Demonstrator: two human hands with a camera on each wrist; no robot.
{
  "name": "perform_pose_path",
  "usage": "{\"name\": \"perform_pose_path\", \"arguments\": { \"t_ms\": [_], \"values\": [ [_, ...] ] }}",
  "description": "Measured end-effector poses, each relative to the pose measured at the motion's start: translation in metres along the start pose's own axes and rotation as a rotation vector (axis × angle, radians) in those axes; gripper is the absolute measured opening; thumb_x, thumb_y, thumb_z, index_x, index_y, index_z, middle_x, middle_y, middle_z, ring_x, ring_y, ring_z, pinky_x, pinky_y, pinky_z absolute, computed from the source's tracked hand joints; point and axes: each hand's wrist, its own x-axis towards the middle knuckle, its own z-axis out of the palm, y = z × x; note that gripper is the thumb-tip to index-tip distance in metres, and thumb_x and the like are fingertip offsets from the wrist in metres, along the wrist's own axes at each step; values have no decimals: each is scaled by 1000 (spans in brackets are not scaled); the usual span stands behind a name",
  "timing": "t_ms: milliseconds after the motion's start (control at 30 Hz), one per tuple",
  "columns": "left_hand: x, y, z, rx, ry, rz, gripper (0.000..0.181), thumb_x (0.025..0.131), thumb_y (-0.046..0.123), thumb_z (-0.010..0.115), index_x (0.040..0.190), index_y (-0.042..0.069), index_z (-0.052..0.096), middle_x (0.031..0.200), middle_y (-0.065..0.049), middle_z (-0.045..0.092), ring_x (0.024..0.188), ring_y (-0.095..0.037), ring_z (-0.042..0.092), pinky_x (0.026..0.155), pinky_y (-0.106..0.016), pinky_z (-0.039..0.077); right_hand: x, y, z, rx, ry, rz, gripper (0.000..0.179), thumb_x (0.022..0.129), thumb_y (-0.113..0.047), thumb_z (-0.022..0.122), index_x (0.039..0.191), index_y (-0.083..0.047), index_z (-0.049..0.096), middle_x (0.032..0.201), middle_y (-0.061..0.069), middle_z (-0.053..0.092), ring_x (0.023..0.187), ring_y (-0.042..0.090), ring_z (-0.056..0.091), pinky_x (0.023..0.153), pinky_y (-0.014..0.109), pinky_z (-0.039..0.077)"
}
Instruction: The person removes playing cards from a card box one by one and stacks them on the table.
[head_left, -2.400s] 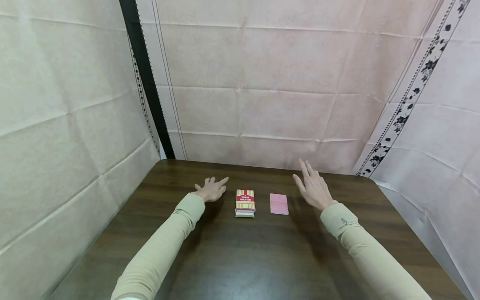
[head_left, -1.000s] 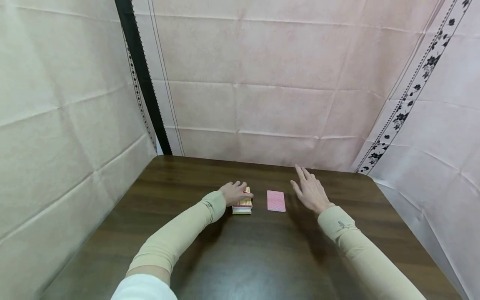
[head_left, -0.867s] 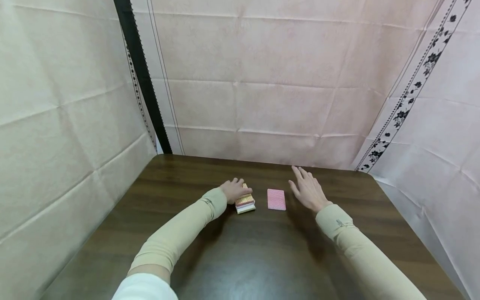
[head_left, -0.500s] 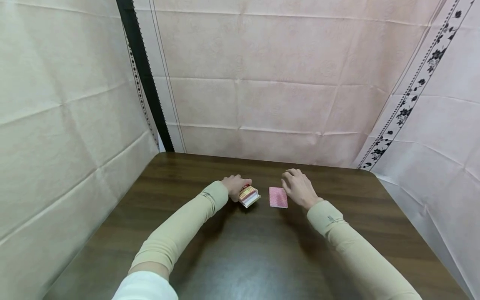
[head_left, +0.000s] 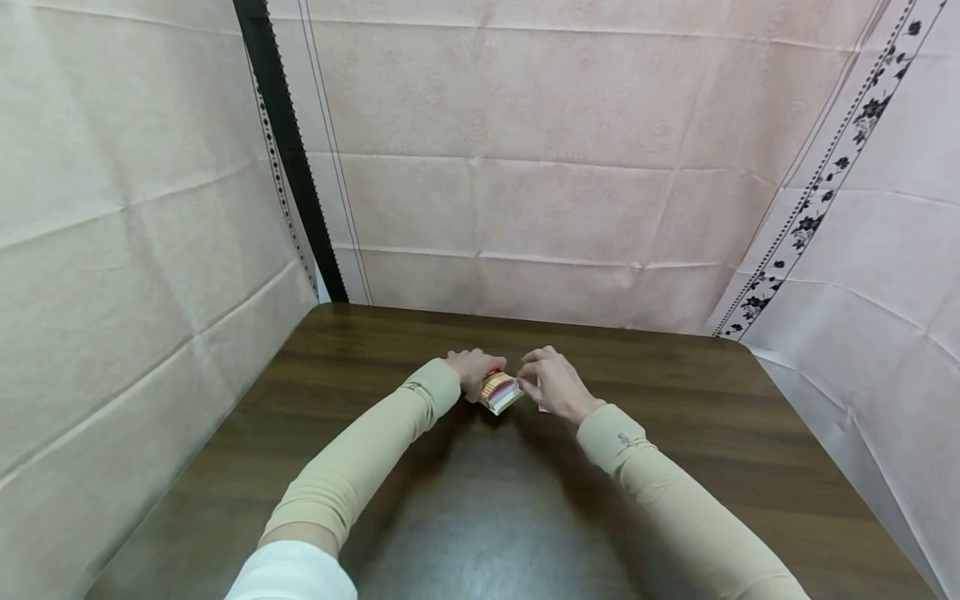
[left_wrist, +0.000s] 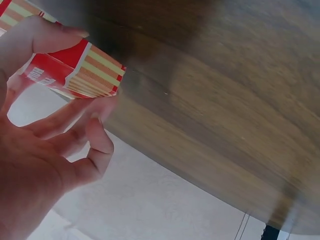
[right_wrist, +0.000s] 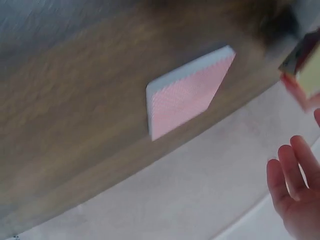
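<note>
My left hand (head_left: 471, 371) grips a striped red and yellow playing card box (head_left: 501, 393), tilted so its near end faces right and toward me. In the left wrist view, thumb and fingers hold the sides of the box (left_wrist: 97, 72), lettered on red. My right hand (head_left: 557, 385) reaches to the near end of the box; whether it touches is unclear. Its visible fingers (right_wrist: 290, 167) are loosely bent below the box in the right wrist view. A pink-backed deck of cards (right_wrist: 190, 97) lies on the table, mostly hidden under my right hand in the head view.
The dark wooden table (head_left: 465, 517) has its far edge just beyond both hands. Pale cloth hangs (head_left: 480, 125) stand behind it and along both sides. A black strip (head_left: 292, 150) runs down the cloth at the left.
My left hand has come over to the card box, gripped it and turned it rightward. My right hand has moved left across the pink deck to the box's end. The deck stays put.
</note>
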Motion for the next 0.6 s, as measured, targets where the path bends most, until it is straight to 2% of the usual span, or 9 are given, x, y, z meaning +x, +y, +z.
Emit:
{"name": "perform_pose_path", "arguments": {
  "t_ms": [200, 333, 433, 500, 600],
  "values": [
    [-2, 3, -5, -55, -14, -3, 64, 70, 3, 79, 119, 31, 51, 108, -2, 58, 88, -22, 53, 64, -37, 44, -1, -14, 13, -12, -111, -28, 18, 83, -7, 71, 100, -11, 77, 122, 16, 65, 109, 32, 57, 90, 48, 49],
    [-5, 4, -9, -98, -17, -9, 74, 69, 0, 78, 129, 32, 49, 112, -5, 58, 86, -23, 53, 57, -33, 44, -2, -19, 18, -56, -200, -11, 31, 82, -1, 66, 111, -10, 73, 142, 20, 49, 115, 37, 53, 96, 48, 47],
    [-7, 3, -11, -116, -19, 0, 79, 69, -1, 78, 134, 32, 47, 113, -6, 58, 85, -24, 53, 53, -31, 43, -4, -22, 21, -91, -258, 6, 35, 81, 1, 63, 114, -10, 70, 151, 25, 35, 117, 41, 49, 97, 50, 46],
    [-7, 1, -12, -120, -27, -1, 79, 69, -2, 77, 134, 32, 47, 114, -7, 57, 84, -23, 53, 51, -30, 42, -4, -22, 23, -101, -280, 8, 35, 82, 0, 62, 115, -10, 69, 152, 27, 31, 118, 43, 49, 96, 52, 45],
    [-7, -2, -12, -131, -48, -15, 78, 69, -5, 75, 132, 30, 47, 114, -7, 57, 84, -23, 52, 50, -28, 41, -3, -22, 25, -106, -272, 1, 32, 85, -1, 60, 114, -12, 68, 151, 27, 33, 117, 42, 50, 95, 52, 46]
  ]
}}
